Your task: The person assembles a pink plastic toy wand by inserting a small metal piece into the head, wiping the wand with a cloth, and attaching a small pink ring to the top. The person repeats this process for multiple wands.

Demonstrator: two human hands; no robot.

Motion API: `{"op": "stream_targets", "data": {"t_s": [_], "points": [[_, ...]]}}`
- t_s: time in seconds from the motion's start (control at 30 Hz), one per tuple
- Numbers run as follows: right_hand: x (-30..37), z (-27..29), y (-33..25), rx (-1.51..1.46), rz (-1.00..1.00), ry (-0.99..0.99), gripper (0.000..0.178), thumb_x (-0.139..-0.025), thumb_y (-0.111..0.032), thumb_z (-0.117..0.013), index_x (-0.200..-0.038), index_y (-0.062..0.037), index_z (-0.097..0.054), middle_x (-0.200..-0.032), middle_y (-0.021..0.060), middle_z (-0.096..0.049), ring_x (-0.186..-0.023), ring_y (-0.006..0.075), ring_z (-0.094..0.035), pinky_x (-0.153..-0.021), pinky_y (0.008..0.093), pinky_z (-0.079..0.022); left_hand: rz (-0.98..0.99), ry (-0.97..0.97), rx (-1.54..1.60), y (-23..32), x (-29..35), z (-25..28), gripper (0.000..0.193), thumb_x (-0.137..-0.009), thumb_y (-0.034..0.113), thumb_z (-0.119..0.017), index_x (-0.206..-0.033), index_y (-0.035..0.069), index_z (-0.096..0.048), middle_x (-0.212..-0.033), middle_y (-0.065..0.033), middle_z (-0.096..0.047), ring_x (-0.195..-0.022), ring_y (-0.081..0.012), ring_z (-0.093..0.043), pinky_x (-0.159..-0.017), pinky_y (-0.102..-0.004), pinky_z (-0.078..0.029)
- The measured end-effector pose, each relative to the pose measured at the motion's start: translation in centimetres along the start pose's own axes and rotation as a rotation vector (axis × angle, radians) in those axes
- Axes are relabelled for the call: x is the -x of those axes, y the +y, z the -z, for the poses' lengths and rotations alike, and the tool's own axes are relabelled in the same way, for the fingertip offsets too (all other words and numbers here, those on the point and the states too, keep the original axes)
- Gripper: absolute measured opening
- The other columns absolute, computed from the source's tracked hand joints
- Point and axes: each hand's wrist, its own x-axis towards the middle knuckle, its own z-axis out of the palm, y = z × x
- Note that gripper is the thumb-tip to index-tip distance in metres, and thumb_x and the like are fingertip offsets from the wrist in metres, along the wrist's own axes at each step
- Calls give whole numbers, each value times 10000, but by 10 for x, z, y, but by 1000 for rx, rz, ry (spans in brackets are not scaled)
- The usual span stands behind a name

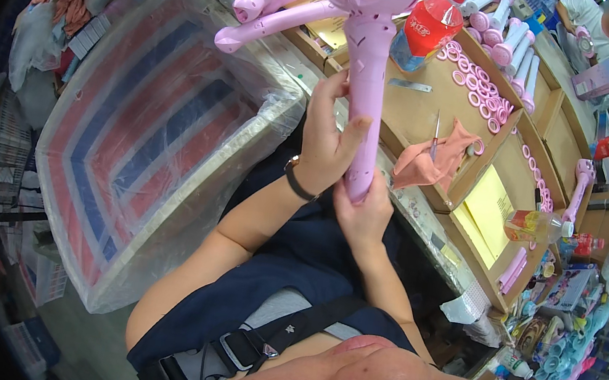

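Note:
A pink plastic wand-like toy with a round, clear-centred head stands nearly upright in front of me, its head cut off by the top edge. My left hand is closed round the middle of its handle, thumb across the front and fingers partly hidden behind. Lower down, my right hand grips the handle's bottom end. Several more pink handle pieces lie to the left of the head. Just right of the toy is a bottle of dark drink with a red label.
Right of me, a cardboard tray holds pink rings, a metal strip, an orange cloth and a thin pointed tool. Yellow paper lies beyond. A plastic-lined striped bin stands left. Another person sits far right.

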Motion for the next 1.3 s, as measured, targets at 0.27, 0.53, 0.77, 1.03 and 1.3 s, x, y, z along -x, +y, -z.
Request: {"op": "stream_targets", "data": {"t_s": [0.27, 0.53, 0.77, 1.03, 1.3], "points": [[28, 17, 8, -945, -474, -633, 362, -778, -80, -720, -1087, -11, -543, -895, 43, -630, -771, 93, -594, -703, 248, -487, 978, -370, 1307, -21, 13, -3, 567, -935, 492, -364, -1116, -16, -540, -962, -181, -639, -871, -282, -620, -821, -407, -482], [29, 15, 19, -436, -307, -331, 388, -753, -114, -732, -1085, 8, -571, -936, 74, -641, -822, 123, -612, -738, 270, -495, 1132, -158, 962, -1, 30, 11, 674, -971, 549, -206, -919, 3, -598, -770, -143, -651, -710, -264, -648, -767, -401, -523], [33, 23, 39, -1180, -507, -1006, 431, -772, -133, -713, -1136, -1, -523, -869, 71, -628, -790, 127, -595, -734, 258, -471, 645, -393, 1327, 0, 34, 26, 836, -810, 715, -423, -1273, 19, -424, -931, -110, -606, -778, -229, -630, -747, -386, -526], [44, -1, 32, -185, -279, -534, 452, -767, -189, -722, -1119, -35, -484, -866, 67, -611, -756, 157, -605, -673, 294, -491, 648, -74, 579, 2, 31, 19, 351, -846, 78, -646, -1104, 12, -418, -871, -63, -575, -719, -125, -605, -678, -264, -517], [63, -6, 40, -515, -515, -578, 422, -752, -169, -733, -1062, -12, -494, -839, 82, -614, -741, 141, -594, -683, 292, -486, 819, -108, 694, -4, 37, 18, 416, -818, 44, -673, -1127, 21, -394, -900, -73, -560, -755, -146, -625, -688, -267, -535]]}}
